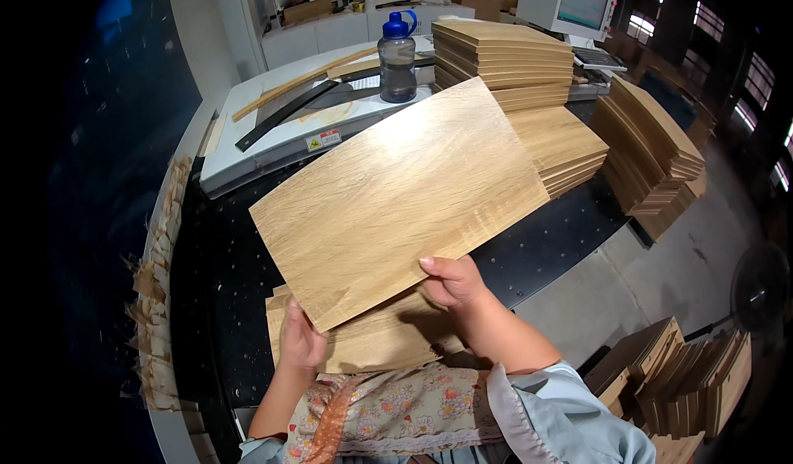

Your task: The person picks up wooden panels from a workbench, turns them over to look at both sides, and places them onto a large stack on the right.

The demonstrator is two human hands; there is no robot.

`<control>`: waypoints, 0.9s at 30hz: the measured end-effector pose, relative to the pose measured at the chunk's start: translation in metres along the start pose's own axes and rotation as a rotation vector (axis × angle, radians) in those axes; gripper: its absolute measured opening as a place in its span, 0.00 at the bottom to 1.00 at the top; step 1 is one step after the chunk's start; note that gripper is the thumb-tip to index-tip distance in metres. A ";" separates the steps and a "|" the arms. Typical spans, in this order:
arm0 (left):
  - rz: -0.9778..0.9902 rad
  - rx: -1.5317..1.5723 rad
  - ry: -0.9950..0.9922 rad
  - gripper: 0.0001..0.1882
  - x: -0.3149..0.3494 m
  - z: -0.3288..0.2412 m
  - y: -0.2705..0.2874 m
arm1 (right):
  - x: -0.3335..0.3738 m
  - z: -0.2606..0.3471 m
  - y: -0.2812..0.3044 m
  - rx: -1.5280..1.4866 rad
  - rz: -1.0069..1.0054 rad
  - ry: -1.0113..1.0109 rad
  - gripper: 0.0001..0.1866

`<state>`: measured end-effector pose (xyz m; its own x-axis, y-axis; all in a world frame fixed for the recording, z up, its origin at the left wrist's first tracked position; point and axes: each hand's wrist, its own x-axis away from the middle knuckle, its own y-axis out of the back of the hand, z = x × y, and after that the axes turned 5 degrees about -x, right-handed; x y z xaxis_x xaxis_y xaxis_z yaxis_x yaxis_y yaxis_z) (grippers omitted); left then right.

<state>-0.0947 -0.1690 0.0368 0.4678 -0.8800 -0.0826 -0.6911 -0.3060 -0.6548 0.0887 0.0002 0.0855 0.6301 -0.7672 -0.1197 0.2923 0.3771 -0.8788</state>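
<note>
A rectangular wood-grain board (396,191) is held up, tilted, between my two hands. My left hand (301,338) grips its lower left corner, the fingers mostly behind the edge. With the thumb on the top face, my right hand (453,282) closes on the near long edge; its other fingers are hidden underneath. Below the raised board lies another board or low stack (372,342) of the same grain, close to my apron. Behind the held board, a short stack of boards (570,146) rests on the black worktable (537,249).
A taller board stack (504,51) stands at the back, with another stack (648,142) to its right. A blue-capped bottle (398,63) and a black strip (285,116) sit on the white machine top (248,154). More boards (686,381) stand lower right; a monitor (570,3) is beyond.
</note>
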 end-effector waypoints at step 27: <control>0.399 -1.898 -1.245 0.22 -0.034 -0.064 -0.032 | 0.004 0.046 0.059 -0.098 0.077 0.076 0.33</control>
<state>-0.1236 -0.1527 0.1086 -0.2961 -0.6142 -0.7315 -0.0096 -0.7639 0.6453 0.1418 0.0434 0.0548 0.5908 -0.7763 -0.2198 0.1713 0.3869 -0.9060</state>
